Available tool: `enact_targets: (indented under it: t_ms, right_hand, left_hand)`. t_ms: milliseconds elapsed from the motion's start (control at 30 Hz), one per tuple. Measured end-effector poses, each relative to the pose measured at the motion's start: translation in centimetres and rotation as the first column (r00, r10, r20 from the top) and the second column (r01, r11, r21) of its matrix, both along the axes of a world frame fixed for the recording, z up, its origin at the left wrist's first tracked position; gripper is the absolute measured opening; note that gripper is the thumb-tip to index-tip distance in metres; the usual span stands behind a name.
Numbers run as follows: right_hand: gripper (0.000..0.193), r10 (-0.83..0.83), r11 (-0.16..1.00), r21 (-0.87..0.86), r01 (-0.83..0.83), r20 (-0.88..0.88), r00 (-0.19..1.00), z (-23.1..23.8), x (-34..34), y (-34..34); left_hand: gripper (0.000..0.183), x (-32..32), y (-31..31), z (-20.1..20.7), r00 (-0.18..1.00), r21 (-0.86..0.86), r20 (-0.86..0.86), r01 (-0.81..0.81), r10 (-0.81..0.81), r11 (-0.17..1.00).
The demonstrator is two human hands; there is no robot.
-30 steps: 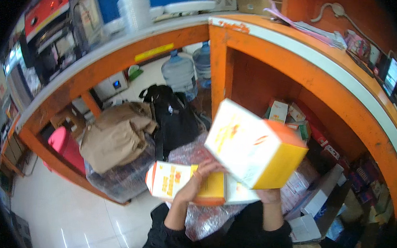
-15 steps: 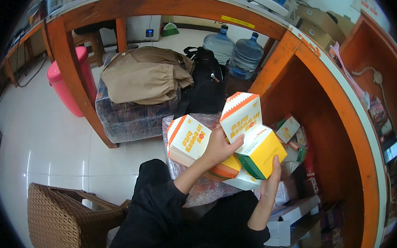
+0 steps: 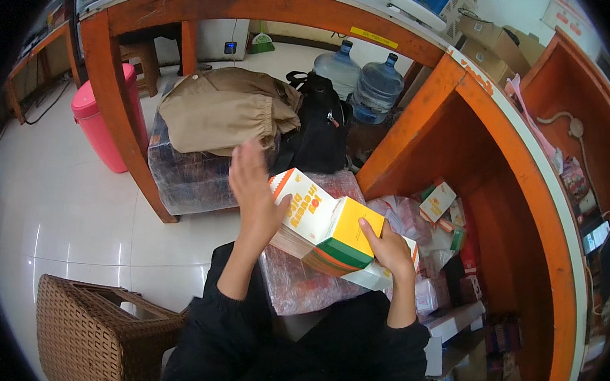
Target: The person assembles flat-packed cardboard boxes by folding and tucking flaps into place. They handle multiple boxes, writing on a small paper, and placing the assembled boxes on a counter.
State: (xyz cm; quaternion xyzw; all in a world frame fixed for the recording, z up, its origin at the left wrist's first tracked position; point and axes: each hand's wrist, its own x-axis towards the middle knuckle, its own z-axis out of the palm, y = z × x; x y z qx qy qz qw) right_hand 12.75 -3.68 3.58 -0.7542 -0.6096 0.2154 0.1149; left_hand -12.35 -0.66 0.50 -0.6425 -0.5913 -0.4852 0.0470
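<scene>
A stack of flat folded cartons [image 3: 305,206], white, yellow and green with orange zigzag edges, rests above a plastic-wrapped bundle [image 3: 288,287] in front of my lap. My right hand [image 3: 391,250] grips the stack at its yellow end, thumb on the top panel and the other fingers partly hidden. Raised at the white end is my left hand [image 3: 252,191], its fingers stretched out and slightly blurred, its thumb close to the edge. I cannot tell whether that thumb touches. Another white carton piece [image 3: 373,275] pokes out under my right hand.
An orange wooden desk [image 3: 274,5] arches over a brown jacket [image 3: 229,112] on a wrapped bale, a black bag [image 3: 319,125] and two water jugs [image 3: 377,90]. Loose small boxes [image 3: 438,201] fill the right-hand shelf space. A wicker stool [image 3: 101,332] and pink bin [image 3: 103,126] stand left.
The carton that stood half unfolded between my hands now lies flat on the stack. My left hand has let go and moved up and left; my right hand has shifted left.
</scene>
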Motion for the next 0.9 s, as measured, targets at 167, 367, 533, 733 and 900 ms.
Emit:
enact_targets:
  t_ms: [167,367,533,733,900]
  right_hand:
    - [0.086,0.097,0.994,-0.048,-0.094,0.046,0.994,0.3,-0.3,0.3]
    - [0.087,0.079,0.997,-0.008,-0.079,0.024,0.997,-0.1,-0.2,0.0]
    - [0.079,0.163,0.987,-0.003,-0.163,0.018,0.986,-0.4,0.0,-0.3]
    - [0.039,0.124,0.936,-0.148,-0.319,-0.711,0.692,-1.3,9.0,2.1]
    - [0.038,-0.133,0.837,0.183,0.516,-0.846,0.516,-10.6,26.9,11.5]
  left_hand:
    - [0.051,2.6,3.4,-2.8,0.744,-0.469,-0.429,0.303,-0.513,0.83]
    - [0.058,3.9,2.7,-4.0,0.877,-0.562,-0.167,0.291,-0.451,0.774]
    - [0.06,10.7,1.0,2.0,0.632,-0.199,-0.031,0.755,-0.774,0.624]
    - [0.057,14.1,0.6,2.6,0.604,-0.476,-0.18,0.637,-0.776,0.607]
    - [0.055,13.9,0.7,1.8,0.605,-0.461,-0.213,0.63,-0.767,0.625]
